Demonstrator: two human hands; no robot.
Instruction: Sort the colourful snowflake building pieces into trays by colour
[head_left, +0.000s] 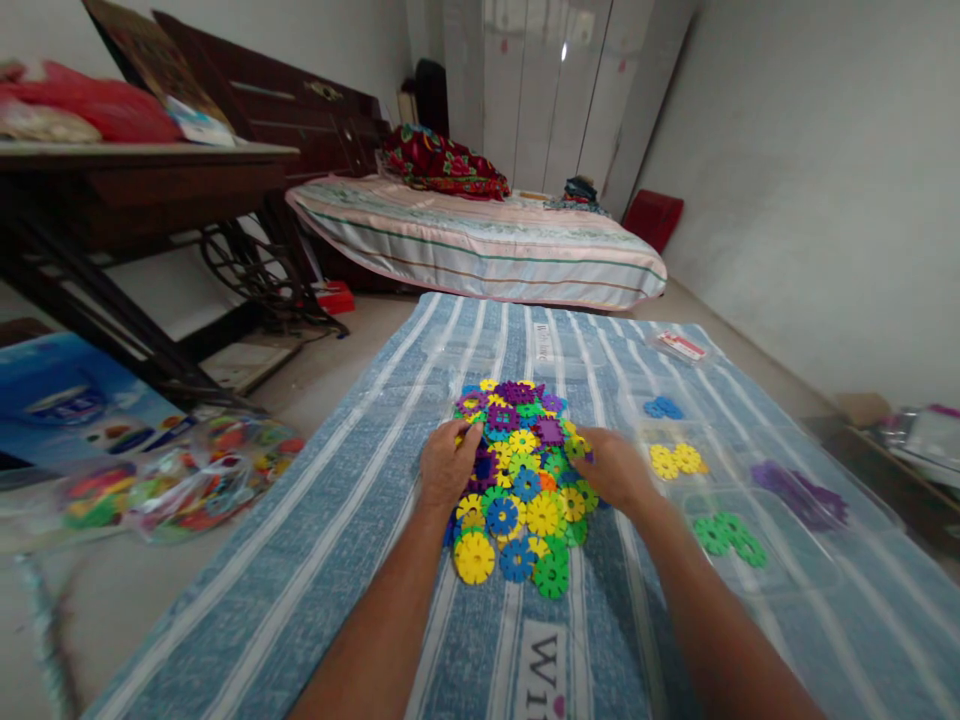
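Observation:
A heap of flower-shaped plastic building discs (527, 484) in yellow, blue, green and purple lies at the middle of the striped cloth. Against its left side rests my left hand (448, 458), thumb apart from the fingers, with nothing visible in it. My right hand (613, 466) touches the heap's right side; motion blurs it, and its fingertips are partly hidden. To the right, clear plastic trays hold sorted discs: blue discs (664, 408), yellow discs (676, 460), green discs (730, 538) and purple pieces (802, 494).
Faint clear containers (570, 352) stand beyond the heap, and a small clear packet (681, 347) lies at the far right. Bags of colourful pieces (199, 480) sit on the floor at left. A bed (480, 245) and a sewing-machine table (142, 150) stand farther off.

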